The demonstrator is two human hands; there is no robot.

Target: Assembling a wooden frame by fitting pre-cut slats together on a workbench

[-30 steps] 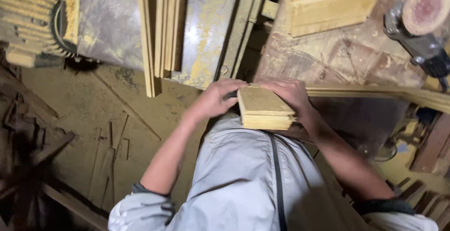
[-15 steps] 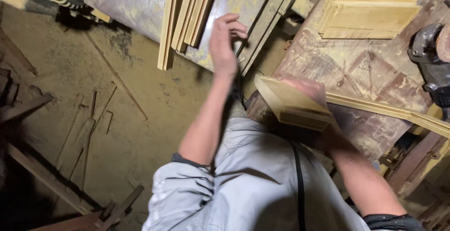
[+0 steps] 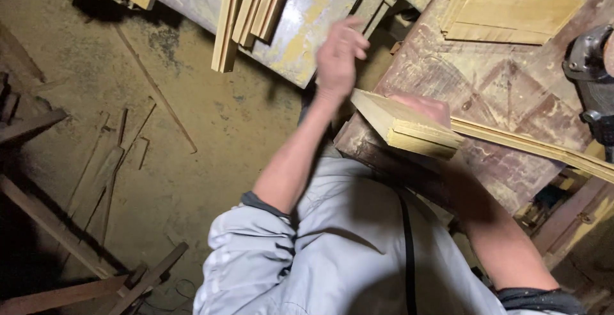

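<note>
Boards (image 3: 409,126), a small stack of pale yellow ones, now rest in my right hand (image 3: 419,107) alone, where a second ago both hands squared them up against my chest. That hand is mostly hidden under the stack, only the knuckles showing above it, gripping the bundle tilted over the near edge of the worn brown bench (image 3: 492,78). My left hand (image 3: 339,53) has let go and risen toward the grey metal table (image 3: 307,27) left of the bench; its fingers are loosely curled, empty, blurred with motion. Left of that hand, long thin slats (image 3: 246,14) lie across the metal table, overhanging the dusty floor (image 3: 147,136). At the far end of the bench sits another pile of pale boards (image 3: 511,8). So the stack seems squared and is being carried one-handed, I judge.
</note>
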